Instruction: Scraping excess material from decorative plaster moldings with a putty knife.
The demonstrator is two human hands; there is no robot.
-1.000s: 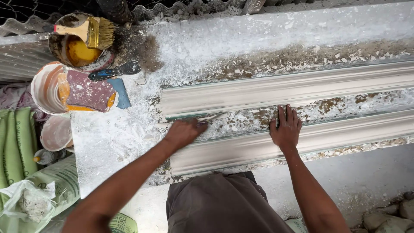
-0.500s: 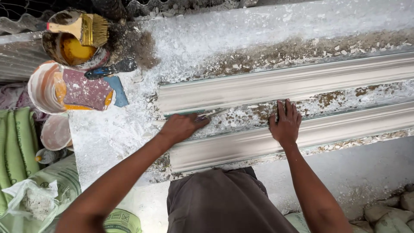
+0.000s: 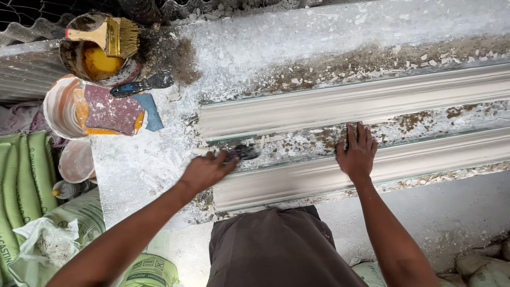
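Two long white plaster mouldings lie side by side on a dusty white work table (image 3: 133,170). My left hand (image 3: 207,171) grips a small dark-handled scraping tool (image 3: 243,153), its tip at the left end of the near moulding (image 3: 425,157), in the gap below the far moulding (image 3: 345,103). My right hand (image 3: 358,151) rests flat, fingers spread, on the top edge of the near moulding.
At the table's far left stand a tin of yellow liquid (image 3: 95,58) with a wide brush (image 3: 109,34) across it, a white bucket (image 3: 64,109) holding a stained board, and a blue-handled putty knife (image 3: 141,85). Green and white sacks (image 3: 21,180) lie left of the table.
My left hand has slid slightly right along the gap with the tool. The right hand has stayed flat on the near moulding.
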